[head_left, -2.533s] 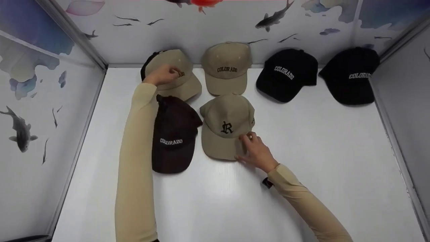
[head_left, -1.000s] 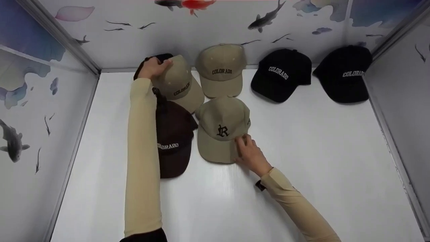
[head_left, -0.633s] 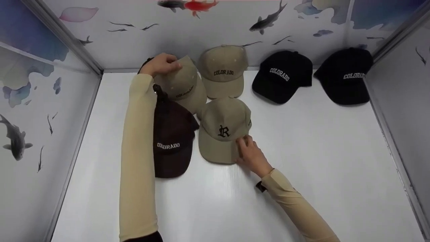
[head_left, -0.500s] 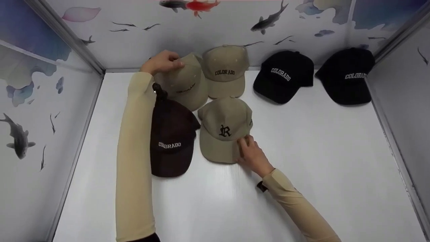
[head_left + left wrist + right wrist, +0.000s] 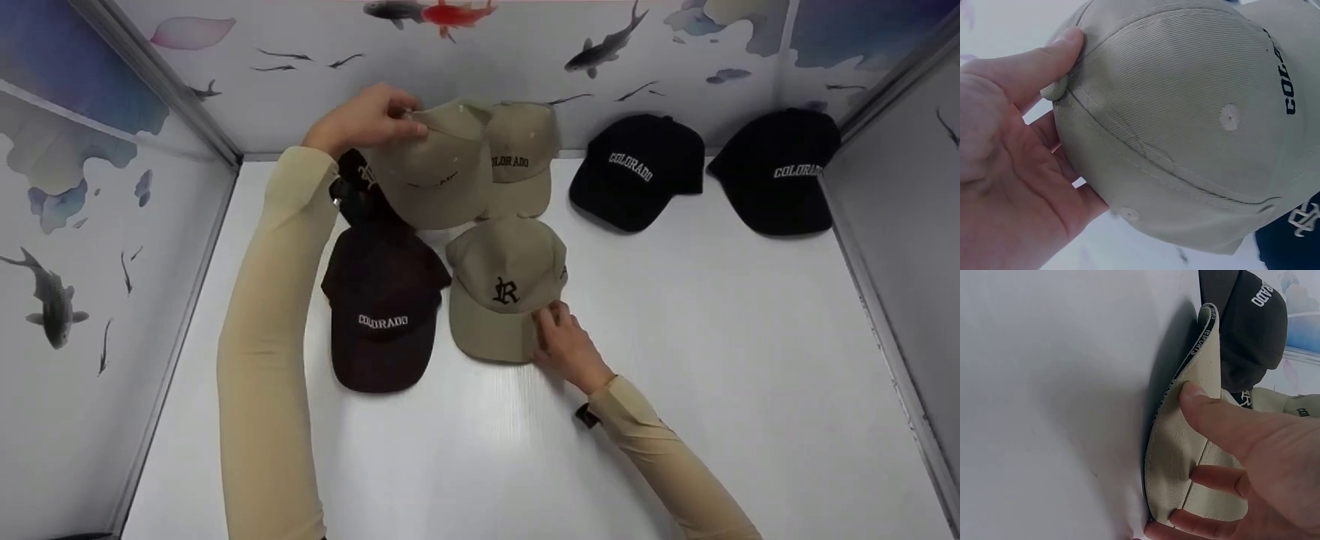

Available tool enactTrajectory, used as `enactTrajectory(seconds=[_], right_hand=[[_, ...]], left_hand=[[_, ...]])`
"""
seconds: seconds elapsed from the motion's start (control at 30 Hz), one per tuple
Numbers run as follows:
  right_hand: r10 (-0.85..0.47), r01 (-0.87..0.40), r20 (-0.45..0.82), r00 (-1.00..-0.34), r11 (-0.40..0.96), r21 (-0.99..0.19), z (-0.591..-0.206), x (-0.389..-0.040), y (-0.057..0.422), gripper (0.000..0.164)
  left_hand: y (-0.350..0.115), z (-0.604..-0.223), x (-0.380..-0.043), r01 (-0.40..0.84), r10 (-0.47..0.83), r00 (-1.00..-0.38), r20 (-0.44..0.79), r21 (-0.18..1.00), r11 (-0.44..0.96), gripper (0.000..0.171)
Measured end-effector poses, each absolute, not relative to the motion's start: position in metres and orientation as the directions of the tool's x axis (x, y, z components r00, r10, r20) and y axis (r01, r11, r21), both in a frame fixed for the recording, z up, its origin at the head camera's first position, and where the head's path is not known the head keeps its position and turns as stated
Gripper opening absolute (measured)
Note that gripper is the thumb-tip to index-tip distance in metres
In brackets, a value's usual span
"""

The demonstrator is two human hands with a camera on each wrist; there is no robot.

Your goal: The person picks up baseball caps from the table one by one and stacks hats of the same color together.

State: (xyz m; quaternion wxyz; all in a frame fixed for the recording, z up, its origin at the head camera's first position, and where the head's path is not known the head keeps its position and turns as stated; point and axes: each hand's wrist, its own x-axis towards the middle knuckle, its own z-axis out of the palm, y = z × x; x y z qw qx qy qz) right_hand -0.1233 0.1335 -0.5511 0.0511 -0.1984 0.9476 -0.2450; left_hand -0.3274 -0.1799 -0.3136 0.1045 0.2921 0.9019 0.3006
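Note:
Near the back wall my left hand (image 5: 367, 120) holds a beige cap (image 5: 442, 176) by the back of its crown, raised and tilted. In the left wrist view, the thumb presses on that cap's (image 5: 1174, 107) outside and the other fingers are partly hidden behind it. My right hand (image 5: 574, 345) rests on the brim of another beige cap (image 5: 502, 262) with a black letter emblem. Thumb and fingertips lie spread on the brim (image 5: 1171, 450) in the right wrist view. A dark maroon COLORADO cap (image 5: 382, 300) sits left of it.
Behind the raised cap stands a beige COLORADO cap (image 5: 525, 150), partly covered. A black cap with a white emblem (image 5: 356, 176) shows below my left wrist. Two black COLORADO caps (image 5: 637, 172) line the back right. Printed walls enclose the white table (image 5: 465, 450).
My left hand first lay on the beige cap's front, then took hold of the crown. It has lifted the cap up and right, uncovering a black cap. My right hand stays on the brim.

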Motion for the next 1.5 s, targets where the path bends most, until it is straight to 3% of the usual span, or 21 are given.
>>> enactTrajectory(seconds=[0.23, 0.53, 0.63, 0.8, 1.1, 1.27, 1.5], right_hand=[[-0.385, -0.339, 0.008, -0.923, 0.801, -0.493, -0.554, -0.123, 0.137, 0.056], [-0.367, -0.279, -0.036, -0.929, 0.764, -0.582, -0.558, -0.124, 0.155, 0.061], [-0.418, -0.325, -0.009, -0.908, 0.719, -0.614, -0.561, -0.124, 0.168, 0.061], [-0.477, -0.353, 0.016, -0.879, 0.627, -0.695, -0.566, -0.120, 0.190, 0.053], [-0.358, -0.268, 0.013, -0.934, 0.675, -0.687, -0.550, -0.087, 0.216, 0.041], [-0.313, -0.314, 0.126, -0.941, 0.677, -0.665, -0.540, -0.067, 0.219, 0.031], [-0.251, -0.327, 0.213, -0.944, 0.631, -0.703, -0.526, -0.049, 0.214, 0.023]], left_hand=[[-0.166, -0.293, -0.307, 0.541, 0.659, -0.752, 0.027, 0.596, 0.593, 0.019], [-0.138, -0.296, -0.272, 0.690, 0.854, -0.519, -0.037, 0.572, 0.444, 0.014], [-0.124, -0.303, -0.262, 0.706, 0.894, -0.439, -0.084, 0.583, 0.401, 0.014], [-0.101, -0.322, -0.250, 0.703, 0.918, -0.363, -0.159, 0.600, 0.382, 0.015], [-0.072, -0.373, -0.244, 0.673, 0.966, -0.202, -0.160, 0.694, 0.256, 0.019], [-0.057, -0.397, -0.247, 0.634, 0.964, -0.183, -0.191, 0.727, 0.264, 0.018], [-0.040, -0.416, -0.261, 0.643, 0.911, -0.283, -0.300, 0.646, 0.412, 0.028]])
